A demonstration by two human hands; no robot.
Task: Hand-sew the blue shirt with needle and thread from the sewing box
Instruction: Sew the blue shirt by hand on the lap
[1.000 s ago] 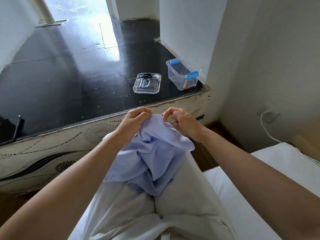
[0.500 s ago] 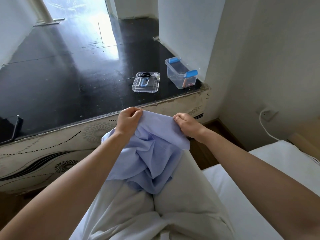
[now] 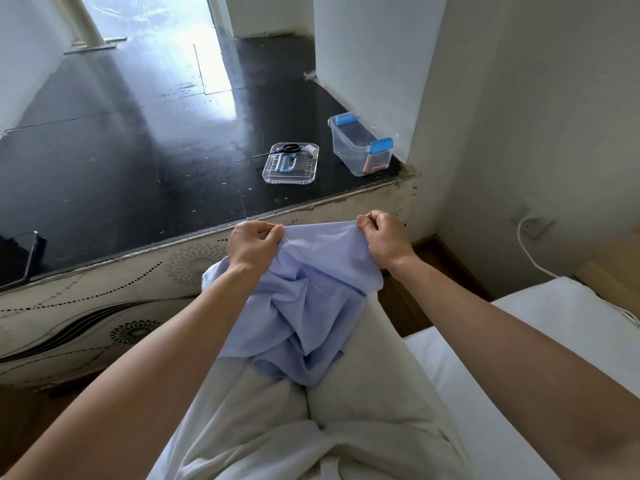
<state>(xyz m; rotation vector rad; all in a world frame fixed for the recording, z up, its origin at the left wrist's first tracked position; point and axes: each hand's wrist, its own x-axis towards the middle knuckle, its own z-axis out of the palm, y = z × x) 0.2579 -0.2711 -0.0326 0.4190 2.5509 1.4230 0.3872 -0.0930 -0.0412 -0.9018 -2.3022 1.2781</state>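
Hands [image 3: 254,245] pinching taut blue shirt [image 3: 311,289]

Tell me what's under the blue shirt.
The blue shirt lies bunched on the person's light trousers, its top edge pinched by the left hand and right hand. The legs beneath its folds are covered.

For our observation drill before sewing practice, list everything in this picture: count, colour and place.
blue shirt: one, pale blue, on the lap, top edge held up
sewing box: one, clear with blue clips, on the black ledge
lid: one, clear, left of the box
scissors: one, black-handled, handles on the lid
thread spool: one, white, at the lid's far right corner
cable: one, white, far right
left hand: one, pinching the shirt's edge
right hand: one, pinching the shirt's edge
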